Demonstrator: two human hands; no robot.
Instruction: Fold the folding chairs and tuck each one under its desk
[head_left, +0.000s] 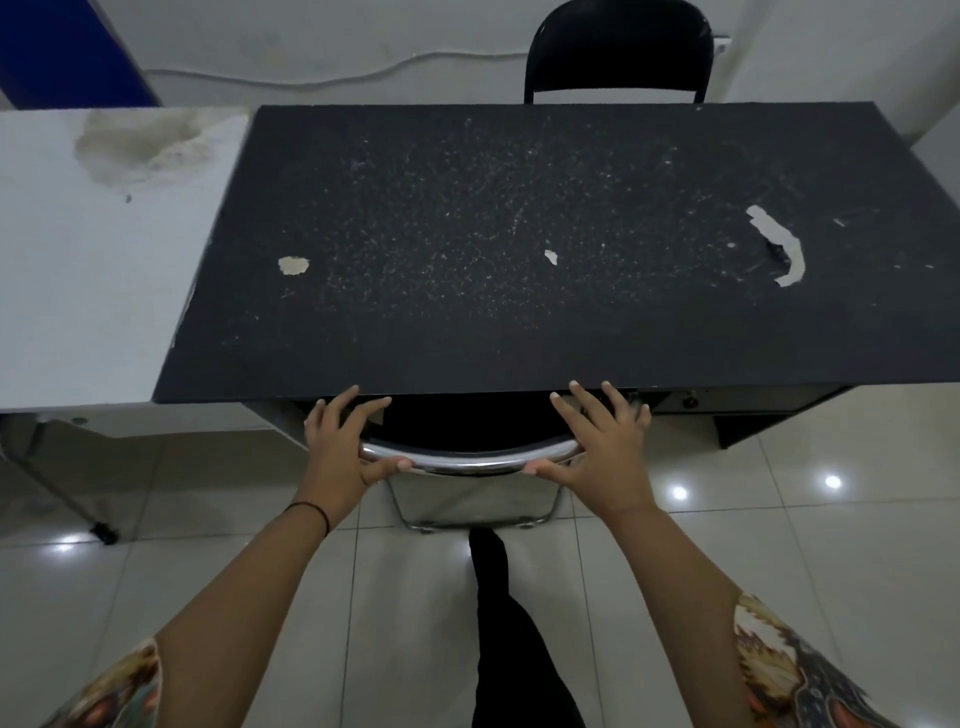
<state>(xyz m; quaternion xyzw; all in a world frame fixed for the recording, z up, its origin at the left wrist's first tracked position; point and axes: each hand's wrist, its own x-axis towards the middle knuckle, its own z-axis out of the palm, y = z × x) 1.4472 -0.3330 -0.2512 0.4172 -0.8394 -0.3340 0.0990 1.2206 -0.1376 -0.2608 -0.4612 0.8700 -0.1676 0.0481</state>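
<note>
A folding chair (470, 460) with a chrome frame and black back stands under the near edge of the black desk (519, 234). Its curved top rail shows just below the desk edge, and its lower frame rests on the floor tiles. My left hand (340, 441) lies on the left end of the rail, thumb under the tube and fingers spread over it. My right hand (597, 441) rests on the right end the same way, fingers spread and reaching the desk edge. Most of the chair's seat is hidden under the desk.
A white table (93, 270) with a stained patch adjoins the desk on the left, its leg on a caster. A second black chair (618, 52) stands behind the desk by the wall. The desk has a drawer unit at the right. My dark-trousered leg is on the glossy tiles.
</note>
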